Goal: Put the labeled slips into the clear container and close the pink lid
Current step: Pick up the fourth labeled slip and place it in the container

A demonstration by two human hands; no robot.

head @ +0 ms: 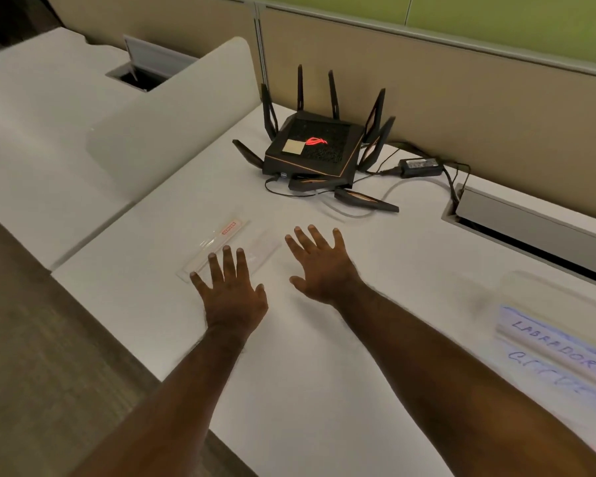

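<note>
A flat clear container [262,249] lies on the white desk, with its pale pink lid [217,241] beside it on the left, bearing a red label. My left hand [231,290] rests flat with spread fingers over the near end of the container and lid, holding nothing. My right hand [320,266] lies flat on the desk just right of the container, fingers apart and empty. Paper slips [558,352] with blue handwriting, one reading LABRADOR, lie blurred at the right edge, well away from both hands.
A black router [313,149] with several antennas stands at the back of the desk [324,356], with cables and a power brick [420,166] to its right. An open cable slot [530,228] runs along the right back. A partition wall [461,84] stands behind.
</note>
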